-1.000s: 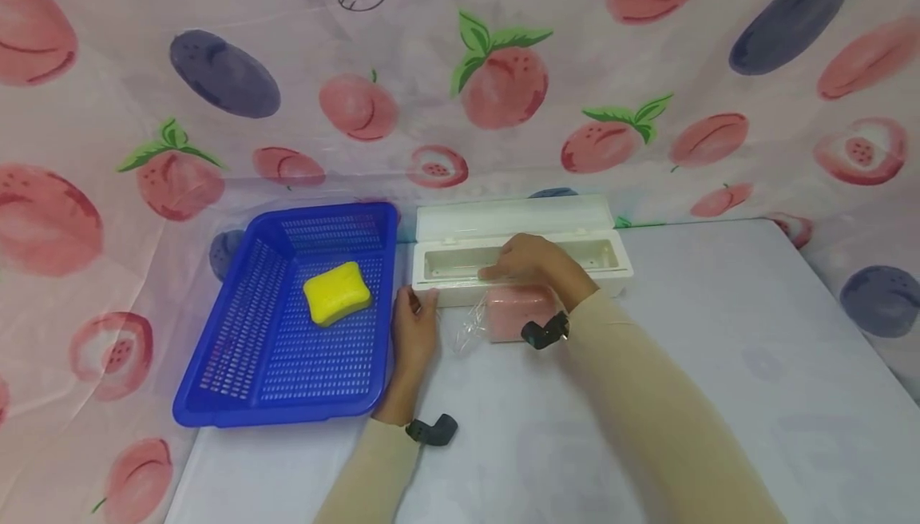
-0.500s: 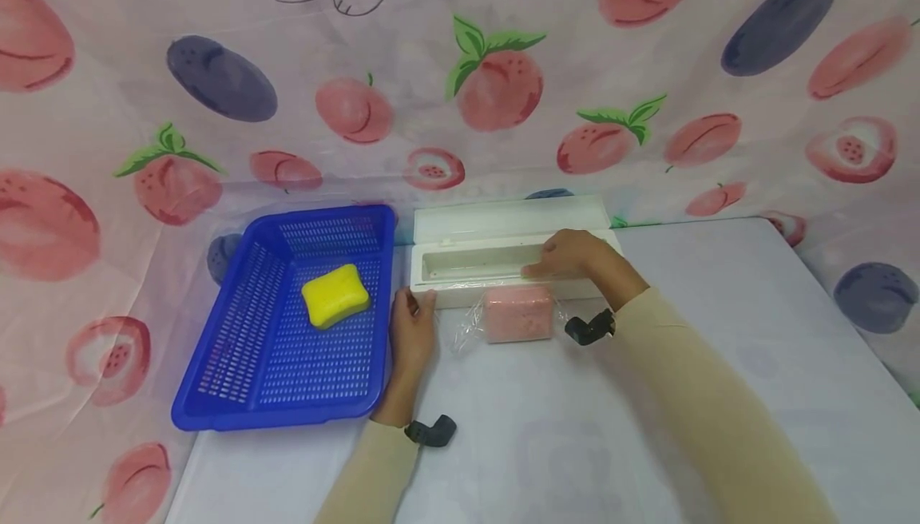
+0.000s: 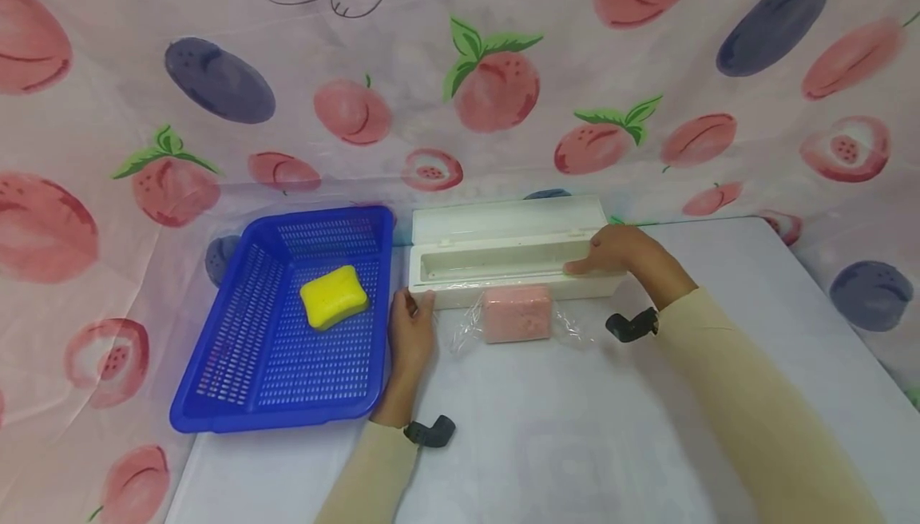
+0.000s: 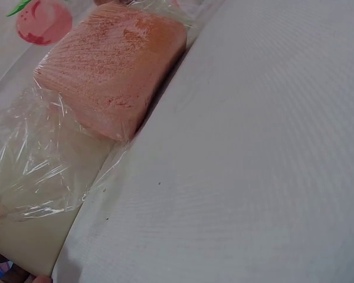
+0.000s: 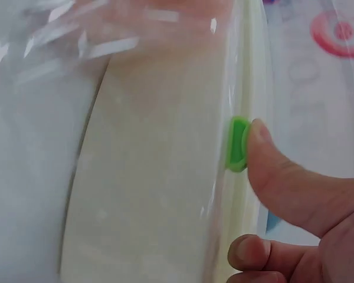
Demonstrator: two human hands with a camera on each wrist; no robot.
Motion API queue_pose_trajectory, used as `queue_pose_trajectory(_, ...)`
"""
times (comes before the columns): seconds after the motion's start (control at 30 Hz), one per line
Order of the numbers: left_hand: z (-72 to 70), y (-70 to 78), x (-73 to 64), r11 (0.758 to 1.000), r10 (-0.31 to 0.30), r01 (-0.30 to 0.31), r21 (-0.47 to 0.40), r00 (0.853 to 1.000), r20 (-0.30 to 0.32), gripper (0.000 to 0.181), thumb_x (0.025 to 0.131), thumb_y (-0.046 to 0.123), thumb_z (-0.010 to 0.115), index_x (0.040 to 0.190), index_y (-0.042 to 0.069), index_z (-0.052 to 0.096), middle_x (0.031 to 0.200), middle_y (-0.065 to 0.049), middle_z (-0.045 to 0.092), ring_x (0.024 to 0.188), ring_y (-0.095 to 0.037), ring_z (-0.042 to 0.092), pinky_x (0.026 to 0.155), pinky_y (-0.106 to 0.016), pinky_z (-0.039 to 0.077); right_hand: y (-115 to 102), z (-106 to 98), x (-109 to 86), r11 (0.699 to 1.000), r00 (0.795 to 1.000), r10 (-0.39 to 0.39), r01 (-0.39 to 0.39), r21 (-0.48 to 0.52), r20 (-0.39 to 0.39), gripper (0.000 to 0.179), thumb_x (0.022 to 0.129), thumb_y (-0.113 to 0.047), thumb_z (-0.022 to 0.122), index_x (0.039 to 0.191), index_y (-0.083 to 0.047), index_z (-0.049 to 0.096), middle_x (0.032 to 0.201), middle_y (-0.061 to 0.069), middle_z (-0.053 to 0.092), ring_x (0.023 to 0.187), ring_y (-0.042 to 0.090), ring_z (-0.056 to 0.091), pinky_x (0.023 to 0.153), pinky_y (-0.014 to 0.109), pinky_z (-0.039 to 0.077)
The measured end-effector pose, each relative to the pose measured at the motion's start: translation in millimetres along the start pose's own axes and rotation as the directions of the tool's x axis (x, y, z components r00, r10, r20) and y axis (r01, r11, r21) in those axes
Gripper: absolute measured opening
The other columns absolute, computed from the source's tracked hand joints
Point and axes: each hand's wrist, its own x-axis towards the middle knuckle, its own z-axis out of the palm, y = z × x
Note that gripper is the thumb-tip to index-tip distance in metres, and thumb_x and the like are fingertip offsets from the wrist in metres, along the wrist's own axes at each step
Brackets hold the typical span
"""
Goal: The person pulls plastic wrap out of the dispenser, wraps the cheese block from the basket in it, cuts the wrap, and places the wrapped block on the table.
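A white cling film dispenser [image 3: 460, 296] lies by the back edge of the table, its long lid [image 3: 506, 220] raised. In front of it sits a pink block [image 3: 517, 315] wrapped in clear cling film [image 4: 35, 159], its loose ends spreading to both sides. My left hand [image 3: 412, 340] grips the dispenser's left end, thumb on its front. Near the right end, my right hand [image 3: 632, 256] has its thumb against the green slide cutter [image 5: 238, 144] on the dispenser's rim, other fingers curled close by.
A blue perforated basket [image 3: 280, 420] stands left of the dispenser, close beside my left hand. Inside it lies a yellow sponge-shaped block [image 3: 334, 297]. Behind the table hangs a fruit-print cloth [image 3: 503, 164].
My right hand has slid rightward along the dispenser's front rim, from about the middle to the right end. The wrapped block and my left hand have stayed in place.
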Motion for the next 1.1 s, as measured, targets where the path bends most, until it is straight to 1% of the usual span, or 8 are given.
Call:
queue_pose_trajectory(0.23, 0.4, -1.1, -0.4, 1.000, 0.006, -0.006, 0.000, 1.000, 0.008, 0.049, 0.105, 0.039, 0.055, 0.142, 0.008, 0.048, 0.143, -0.018, 0.056, 0.135, -0.033, 0.055, 0.113, -0.049, 0.046, 28, -6, -1.9, 1.000, 1.000, 0.002, -0.003, 0.023, 0.002, 0.087, 0.085, -0.063, 0.071, 0.128, 0.011, 0.060, 0.116, 0.026, 0.066, 0.102, 0.038, 0.060, 0.090, 0.056, 0.054)
queue_pose_trajectory(0.43, 0.4, -1.4, -0.8, 1.000, 0.011, -0.011, -0.001, 1.000, 0.007, 0.049, 0.105, 0.039, 0.055, 0.141, 0.007, 0.048, 0.142, -0.019, 0.056, 0.135, -0.033, 0.054, 0.113, -0.049, 0.046, 50, -13, -6.9, 0.997, 0.998, 0.037, -0.040, 0.065, 0.057, 0.075, 0.085, -0.065, 0.072, 0.107, 0.005, 0.062, 0.102, 0.020, 0.065, 0.093, 0.034, 0.065, 0.082, 0.049, 0.054)
queue_pose_trajectory(0.6, -0.4, -1.1, -0.8, 1.000, 0.020, -0.020, 0.002, 1.000, 0.013, 0.050, 0.105, 0.040, 0.054, 0.142, 0.009, 0.047, 0.144, -0.017, 0.055, 0.136, -0.032, 0.054, 0.113, -0.049, 0.046, 60, -16, -10.6, 0.989, 0.996, 0.060, -0.068, 0.132, 0.063, 0.066, 0.084, -0.062, 0.075, 0.097, 0.001, 0.059, 0.101, 0.018, 0.065, 0.094, 0.034, 0.071, 0.085, 0.050, 0.054)
queue_pose_trajectory(0.73, -0.1, -2.5, -0.4, 0.999, 0.032, -0.032, 0.002, 0.999, 0.001, 0.049, 0.105, 0.040, 0.055, 0.141, 0.007, 0.047, 0.142, -0.018, 0.056, 0.135, -0.034, 0.054, 0.112, -0.051, 0.046, 67, -13, -12.6, 0.986, 0.998, 0.040, -0.048, 0.162, 0.052, 0.062, 0.086, -0.060, 0.074, 0.094, -0.001, 0.060, 0.101, 0.016, 0.067, 0.090, 0.029, 0.073, 0.075, 0.041, 0.054)
queue_pose_trajectory(0.83, 0.3, -1.9, -1.5, 1.000, 0.027, -0.027, -0.005, 1.000, 0.002, 0.051, 0.105, 0.039, 0.054, 0.143, 0.006, 0.047, 0.143, -0.019, 0.055, 0.136, -0.034, 0.054, 0.113, -0.051, 0.045, 73, -5, -13.6, 0.975, 0.998, 0.017, -0.029, 0.219, 0.058, 0.061, 0.088, -0.062, 0.070, 0.096, -0.002, 0.062, 0.105, 0.016, 0.069, 0.093, 0.025, 0.073, 0.070, 0.034, 0.050)
queue_pose_trajectory(0.9, 0.7, -0.9, -2.8, 1.000, 0.014, -0.014, -0.006, 1.000, 0.008, 0.052, 0.105, 0.040, 0.053, 0.145, 0.007, 0.045, 0.144, -0.018, 0.054, 0.136, -0.033, 0.053, 0.113, -0.050, 0.045, 78, 4, -14.8, 0.955, 0.998, 0.002, -0.022, 0.297, 0.068, 0.062, 0.091, -0.063, 0.065, 0.102, -0.002, 0.062, 0.111, 0.017, 0.069, 0.098, 0.025, 0.071, 0.071, 0.032, 0.049)
queue_pose_trajectory(0.97, 1.2, 0.9, -4.5, 1.000, 0.011, -0.011, -0.019, 1.000, 0.013, 0.053, 0.106, 0.039, 0.052, 0.148, 0.007, 0.043, 0.146, -0.018, 0.053, 0.137, -0.033, 0.052, 0.114, -0.049, 0.044, 83, 17, -17.0, 0.917, 0.997, -0.024, -0.007, 0.398, 0.073, 0.066, 0.096, -0.064, 0.057, 0.111, 0.000, 0.060, 0.120, 0.019, 0.068, 0.105, 0.026, 0.069, 0.075, 0.032, 0.050)
queue_pose_trajectory(1.1, 3.1, 6.1, -7.7, 0.998, -0.001, 0.003, -0.056, 0.999, 0.037, 0.055, 0.110, 0.038, 0.041, 0.156, 0.008, 0.036, 0.159, -0.014, 0.043, 0.149, -0.030, 0.040, 0.122, -0.048, 0.034, 90, 48, -23.6, 0.794, 0.993, -0.059, -0.013, 0.608, 0.098, 0.077, 0.101, -0.068, 0.040, 0.134, 0.001, 0.050, 0.133, 0.020, 0.061, 0.115, 0.028, 0.062, 0.086, 0.032, 0.053)
